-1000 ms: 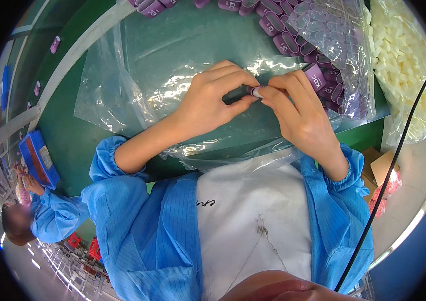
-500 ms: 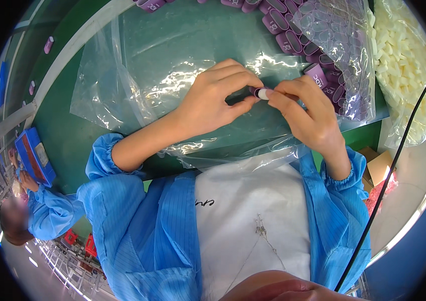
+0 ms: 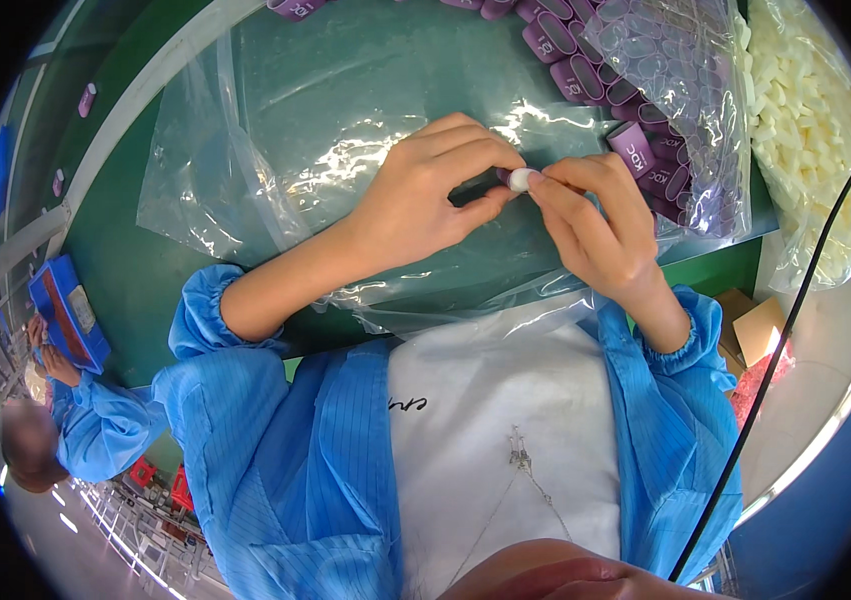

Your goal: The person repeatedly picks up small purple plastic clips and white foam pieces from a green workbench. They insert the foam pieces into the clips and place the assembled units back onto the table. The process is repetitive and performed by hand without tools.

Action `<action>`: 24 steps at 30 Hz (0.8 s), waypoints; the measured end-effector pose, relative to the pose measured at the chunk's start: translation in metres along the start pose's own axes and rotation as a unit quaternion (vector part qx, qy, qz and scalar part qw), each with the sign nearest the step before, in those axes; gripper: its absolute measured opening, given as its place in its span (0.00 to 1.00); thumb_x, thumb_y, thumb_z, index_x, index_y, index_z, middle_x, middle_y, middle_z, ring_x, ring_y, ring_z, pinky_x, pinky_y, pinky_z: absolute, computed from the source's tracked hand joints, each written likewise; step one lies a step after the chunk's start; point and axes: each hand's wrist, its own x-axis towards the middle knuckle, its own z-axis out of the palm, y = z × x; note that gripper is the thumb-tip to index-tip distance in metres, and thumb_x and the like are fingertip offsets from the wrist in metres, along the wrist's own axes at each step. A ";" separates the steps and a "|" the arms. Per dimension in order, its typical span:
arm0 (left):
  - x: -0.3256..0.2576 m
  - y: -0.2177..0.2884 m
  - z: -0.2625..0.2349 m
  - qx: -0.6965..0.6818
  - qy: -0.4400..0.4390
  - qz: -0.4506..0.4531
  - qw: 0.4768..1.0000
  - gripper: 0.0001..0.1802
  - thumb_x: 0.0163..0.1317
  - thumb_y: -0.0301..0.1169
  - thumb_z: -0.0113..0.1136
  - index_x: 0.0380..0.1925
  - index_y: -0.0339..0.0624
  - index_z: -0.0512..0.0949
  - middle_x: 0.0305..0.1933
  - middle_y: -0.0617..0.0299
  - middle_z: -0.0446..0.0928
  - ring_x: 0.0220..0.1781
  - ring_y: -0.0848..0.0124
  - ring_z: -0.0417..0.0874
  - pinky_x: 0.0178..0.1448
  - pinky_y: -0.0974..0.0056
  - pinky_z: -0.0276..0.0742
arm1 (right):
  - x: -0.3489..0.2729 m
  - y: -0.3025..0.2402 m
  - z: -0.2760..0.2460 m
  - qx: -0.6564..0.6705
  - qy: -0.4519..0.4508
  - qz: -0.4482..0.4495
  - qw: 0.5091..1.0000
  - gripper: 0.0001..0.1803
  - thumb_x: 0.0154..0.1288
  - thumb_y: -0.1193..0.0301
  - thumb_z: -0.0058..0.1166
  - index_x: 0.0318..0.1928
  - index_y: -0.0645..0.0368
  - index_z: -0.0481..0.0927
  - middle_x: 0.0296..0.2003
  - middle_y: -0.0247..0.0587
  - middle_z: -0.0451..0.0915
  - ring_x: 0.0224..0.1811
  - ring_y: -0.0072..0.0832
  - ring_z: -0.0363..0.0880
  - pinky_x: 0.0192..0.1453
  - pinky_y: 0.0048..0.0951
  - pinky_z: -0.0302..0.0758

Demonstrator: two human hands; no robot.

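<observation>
My left hand (image 3: 435, 185) pinches a small purple shell (image 3: 503, 175) between thumb and fingers, above the clear plastic sheet. From the other side, my right hand (image 3: 605, 220) is closed on a small white piece (image 3: 519, 180), its fingertips pressing it against the shell's open end. How deep the white piece sits in the shell cannot be made out. Just beyond my right hand, one purple shell (image 3: 631, 150) lies at the edge of a packed group of purple oval shells (image 3: 577, 78). Clear plastic (image 3: 685, 70) covers part of that group.
A clear bag of cream-white pieces (image 3: 810, 150) stands at far right, with a black cable (image 3: 805, 290) crossing in front. Clear sheeting (image 3: 325, 90) covers much of the green table (image 3: 125, 240). At left, a person in blue (image 3: 105, 425) works by a blue bin (image 3: 70, 310).
My right hand has shifted slightly left, bringing the white piece squarely against the shell's end. My left hand is nearly still. Two purple shells at far left have slid toward the near side.
</observation>
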 end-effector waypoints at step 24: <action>0.002 -0.001 0.003 0.016 0.020 0.026 0.999 0.14 0.49 0.20 0.72 0.36 0.40 0.82 0.34 0.60 0.82 0.40 0.60 0.83 0.42 0.60 0.80 | -0.003 0.019 -0.018 -0.015 -0.069 -0.099 0.993 0.23 0.43 0.78 0.62 0.45 0.74 0.83 0.40 0.53 0.82 0.33 0.38 0.81 0.32 0.32 0.82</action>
